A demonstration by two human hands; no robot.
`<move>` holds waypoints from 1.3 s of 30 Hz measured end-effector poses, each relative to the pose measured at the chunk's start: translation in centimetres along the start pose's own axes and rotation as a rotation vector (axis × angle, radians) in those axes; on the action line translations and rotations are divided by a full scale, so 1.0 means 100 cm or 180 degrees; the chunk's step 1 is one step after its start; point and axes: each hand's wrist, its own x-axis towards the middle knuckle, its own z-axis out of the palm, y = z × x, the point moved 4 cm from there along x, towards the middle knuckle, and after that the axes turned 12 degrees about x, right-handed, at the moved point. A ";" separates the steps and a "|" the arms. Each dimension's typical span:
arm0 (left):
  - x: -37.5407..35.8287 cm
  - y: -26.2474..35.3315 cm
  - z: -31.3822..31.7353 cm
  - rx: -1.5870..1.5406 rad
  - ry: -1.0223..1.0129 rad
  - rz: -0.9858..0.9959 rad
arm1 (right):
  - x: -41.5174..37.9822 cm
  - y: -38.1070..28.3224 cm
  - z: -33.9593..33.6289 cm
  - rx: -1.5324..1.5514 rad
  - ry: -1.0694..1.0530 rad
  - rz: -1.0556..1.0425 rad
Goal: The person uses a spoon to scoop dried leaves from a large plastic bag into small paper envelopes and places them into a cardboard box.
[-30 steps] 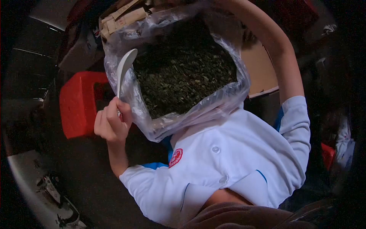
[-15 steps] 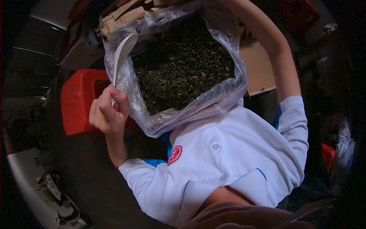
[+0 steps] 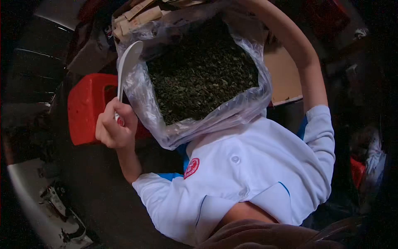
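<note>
My left hand [image 3: 116, 124] is closed around the printed handle of a white spoon [image 3: 129, 60]. The spoon points away from me, its bowl beside the left edge of a clear plastic bag [image 3: 145, 106]. Dark, dry-looking leaves [image 3: 203, 79] fill the bag, which gapes wide in front of my chest. My right arm reaches forward along the bag's right side and leaves the picture at the top, so the right hand is out of sight.
A red plastic stool-like object [image 3: 87, 110] stands left of the bag. Light paper or card pieces [image 3: 143, 18] lie at the far left corner. Brown cardboard [image 3: 284, 74] shows between the bag and my right arm. Another red object [image 3: 357, 171] is at far right.
The spoon has swung a little to the left and its bowl has turned, with my left hand slightly lower. The bag sits slightly farther right in view.
</note>
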 end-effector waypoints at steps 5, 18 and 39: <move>0.008 -0.008 -0.011 -0.0049 0.0095 -0.0131 | -0.004 -0.045 -0.034 0.2539 0.1330 0.0688; 0.022 0.001 -0.039 -0.0671 0.0154 0.0555 | -0.003 -0.112 -0.039 0.2965 0.1564 0.0669; 0.039 -0.023 -0.044 -0.2062 -0.0159 0.0737 | -0.013 -0.130 -0.033 0.4429 0.0679 0.1081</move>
